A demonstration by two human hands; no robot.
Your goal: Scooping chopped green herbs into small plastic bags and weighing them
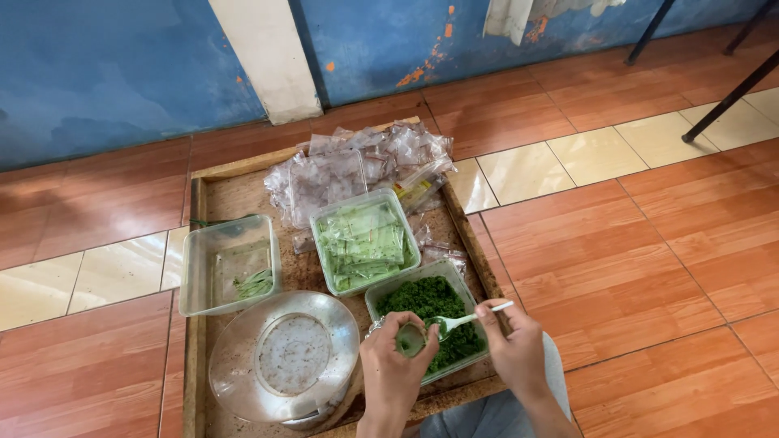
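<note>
1. Leftmost on the wooden tray (pixel 195 349) stood a clear plastic box (pixel 230 264) with a few green strips at its bottom, and below it a round metal scale pan (pixel 284 355).
2. Next, at the tray's middle, a second box (pixel 364 240) held flat green packets, with a heap of empty clear bags (pixel 357 162) behind it.
3. The left hand (pixel 395 369) was curled around a small filled pouch (pixel 411 339), fingers closed on it, its mouth facing up.
4. Just right of that pouch, the white plastic spoon (pixel 471 316) lay with its long axis slanting up to the right, bowl end at the pouch mouth, handle pinched in the closed fingers of the right hand (pixel 513 345).
5. Both hands hovered over the near edge of the tub of dark green crumbs (pixel 430 302), the spoon touching or almost touching the pouch; the right hand was the nearer to the tub.
</note>
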